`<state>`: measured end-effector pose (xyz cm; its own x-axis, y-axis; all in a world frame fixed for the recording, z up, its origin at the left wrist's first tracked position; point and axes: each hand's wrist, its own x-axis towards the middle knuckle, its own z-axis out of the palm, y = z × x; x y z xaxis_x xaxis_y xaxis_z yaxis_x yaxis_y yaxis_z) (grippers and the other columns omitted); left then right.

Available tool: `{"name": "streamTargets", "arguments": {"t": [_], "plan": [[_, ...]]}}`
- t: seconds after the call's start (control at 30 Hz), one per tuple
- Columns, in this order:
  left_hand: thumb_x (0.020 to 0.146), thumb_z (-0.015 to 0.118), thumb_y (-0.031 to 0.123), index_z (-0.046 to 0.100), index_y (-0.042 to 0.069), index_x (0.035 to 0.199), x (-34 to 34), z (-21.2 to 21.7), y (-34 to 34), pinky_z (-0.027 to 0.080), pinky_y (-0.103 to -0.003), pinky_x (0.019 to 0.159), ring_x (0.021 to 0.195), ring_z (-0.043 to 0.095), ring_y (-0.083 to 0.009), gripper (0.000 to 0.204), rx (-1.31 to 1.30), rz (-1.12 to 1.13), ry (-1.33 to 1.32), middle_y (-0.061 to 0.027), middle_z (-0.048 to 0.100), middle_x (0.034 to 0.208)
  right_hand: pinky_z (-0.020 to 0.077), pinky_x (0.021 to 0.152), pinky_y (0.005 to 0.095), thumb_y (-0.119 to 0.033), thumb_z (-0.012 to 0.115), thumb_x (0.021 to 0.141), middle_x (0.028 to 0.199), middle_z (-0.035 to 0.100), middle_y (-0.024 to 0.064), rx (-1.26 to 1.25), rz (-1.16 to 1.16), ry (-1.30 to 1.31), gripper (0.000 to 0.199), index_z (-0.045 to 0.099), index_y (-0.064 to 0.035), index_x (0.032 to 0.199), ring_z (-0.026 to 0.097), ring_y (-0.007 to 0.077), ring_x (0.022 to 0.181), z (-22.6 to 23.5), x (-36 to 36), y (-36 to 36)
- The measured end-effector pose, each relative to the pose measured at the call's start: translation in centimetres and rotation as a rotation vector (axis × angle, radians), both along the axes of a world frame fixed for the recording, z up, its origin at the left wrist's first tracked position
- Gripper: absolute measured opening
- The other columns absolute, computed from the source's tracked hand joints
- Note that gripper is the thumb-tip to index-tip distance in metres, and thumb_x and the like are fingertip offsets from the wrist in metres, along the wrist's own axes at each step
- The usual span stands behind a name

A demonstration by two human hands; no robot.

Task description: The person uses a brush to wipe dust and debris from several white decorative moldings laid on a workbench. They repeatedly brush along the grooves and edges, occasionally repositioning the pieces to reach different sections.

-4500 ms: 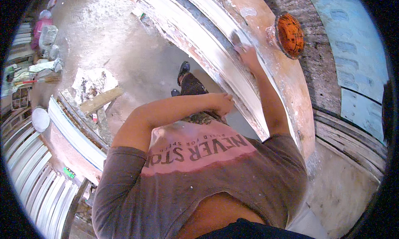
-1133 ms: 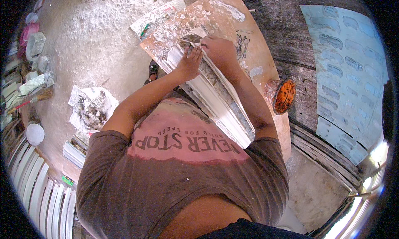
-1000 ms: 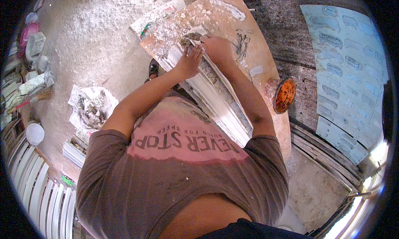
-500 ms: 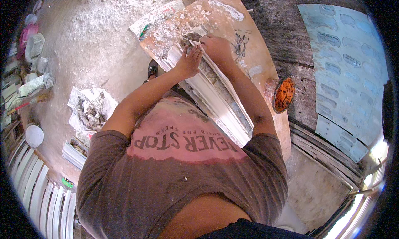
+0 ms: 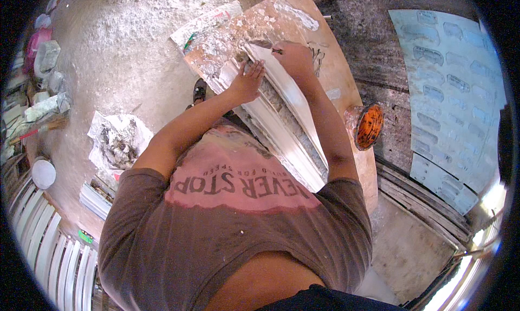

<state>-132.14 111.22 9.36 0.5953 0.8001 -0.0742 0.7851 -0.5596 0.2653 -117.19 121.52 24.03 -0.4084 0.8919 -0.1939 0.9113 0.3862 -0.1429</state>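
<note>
A long white moulding with a rough grey channel along its middle lies slantwise on the worktable, running from its far end down toward my shirt. My left hand rests on the moulding's left part near the far end, its fingers stretched out over the surface. Along the right side of the channel stands a long white strip, tilted up at its far end. My right hand is closed at the strip's far right edge; the fingertips are partly hidden.
The brown worktable is spattered with white residue. An orange-topped round container sits at its right edge. A pale blue sheet lies farther right. Crumpled white wrapping with debris and white slats are on the left.
My right hand has moved right, away from my left hand, and the far end of the white strip now leans wider open. My left hand stays nearly in place on the moulding.
</note>
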Motion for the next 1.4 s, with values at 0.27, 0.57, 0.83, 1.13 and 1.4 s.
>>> {"name": "streamTargets", "arguments": {"t": [0.27,0.57,0.83,1.13,1.4], "plan": [[0.08,0.066,0.045,0.036,-0.001,0.144,0.0,-0.1,-0.2,0.017,-0.06,0.114,0.143,0.025,-0.0341,0.085,0.045,0.001,-0.01,-0.0217,0.023,0.156,0.0536,0.076,0.0405,-0.035,0.065,0.084,0.096,0.071,0.0069,0.031,-0.057,0.072,0.025,0.072,-0.0161,0.099,0.068,0.0293,0.086,0.3,0.0,-0.5],[0.081,0.066,0.046,0.036,0.0,0.144,0.6,-1.3,0.1,0.014,-0.061,0.114,0.144,0.024,-0.0306,0.083,-0.064,0.007,0.008,-0.0168,0.029,0.154,0.053,0.075,0.0474,-0.028,0.059,0.084,0.096,0.068,0.0135,-0.013,0.066,0.025,0.023,0.07,-0.0121,0.096,0.068,0.0326,0.085,-4.0,-2.9,-1.7],[0.083,0.066,0.044,0.039,0.003,0.143,-0.5,-0.8,0.5,0.019,-0.055,0.116,0.144,0.023,-0.0306,0.078,-0.051,-0.035,-0.082,-0.0174,0.026,0.155,0.0524,0.078,0.0407,-0.029,0.069,0.082,0.096,0.071,0.0135,0.1,-0.256,0.298,0.027,0.073,-0.0092,0.1,0.068,0.0325,0.087,-3.7,-2.5,-2.1],[0.082,0.07,0.024,0.067,0.005,0.096,-5.2,1.9,2.5,0.044,-0.045,0.096,0.109,0.055,-0.0371,0.023,0.02,0.112,-0.663,-0.0168,0.062,0.107,0.0531,0.081,0.0382,-0.028,0.073,0.08,0.094,0.072,0.0156,-0.035,-0.409,0.591,0.025,0.074,-0.0074,0.094,0.069,0.031,0.086,-6.9,2.6,-3.6],[0.078,0.077,0.032,0.059,-0.003,0.098,-12.1,-0.4,0.3,0.045,-0.04,0.087,0.096,0.055,-0.0314,0.044,-0.111,0.814,-0.597,-0.0186,0.057,0.099,0.0533,0.081,0.0394,-0.023,0.069,0.086,0.109,0.068,0.012,-0.119,-0.167,0.475,0.028,0.067,-0.0089,0.11,0.067,0.0301,0.096,-4.4,3.4,-15.5]]}}
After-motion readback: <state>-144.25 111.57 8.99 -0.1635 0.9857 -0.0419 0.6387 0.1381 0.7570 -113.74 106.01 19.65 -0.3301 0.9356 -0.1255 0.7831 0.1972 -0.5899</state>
